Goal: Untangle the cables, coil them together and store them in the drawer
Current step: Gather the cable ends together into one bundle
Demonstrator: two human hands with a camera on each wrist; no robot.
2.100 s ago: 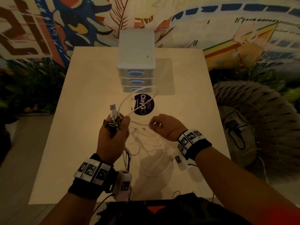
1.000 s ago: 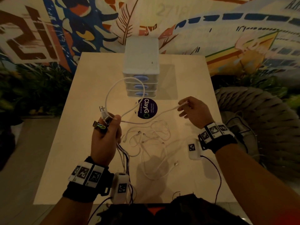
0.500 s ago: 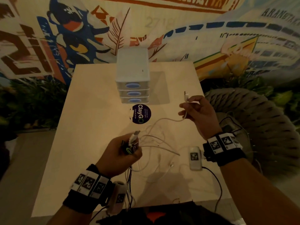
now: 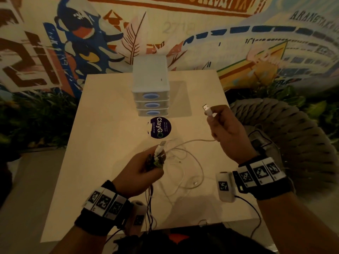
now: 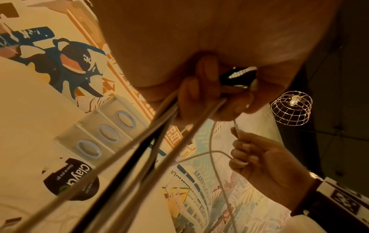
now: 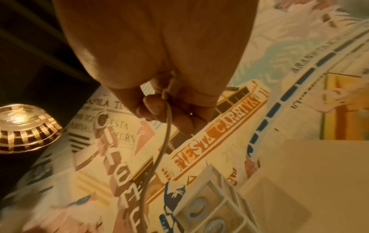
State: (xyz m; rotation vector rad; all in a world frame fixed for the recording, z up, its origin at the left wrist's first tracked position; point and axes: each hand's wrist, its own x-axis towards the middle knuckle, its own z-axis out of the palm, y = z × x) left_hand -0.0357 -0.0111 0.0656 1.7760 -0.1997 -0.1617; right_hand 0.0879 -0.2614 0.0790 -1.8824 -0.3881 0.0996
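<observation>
Two hands: L hand [image 4: 139,171] grips cables [image 4: 157,154]; R hand [image 4: 227,132] plug [image 4: 207,109].

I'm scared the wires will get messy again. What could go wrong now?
1. The white cable held up by the right hand still runs into the loose loops on the table; a hard pull may tighten a knot.
2. The left hand grips many plugs; one could slip out.
3. The drawers are all closed.
</observation>
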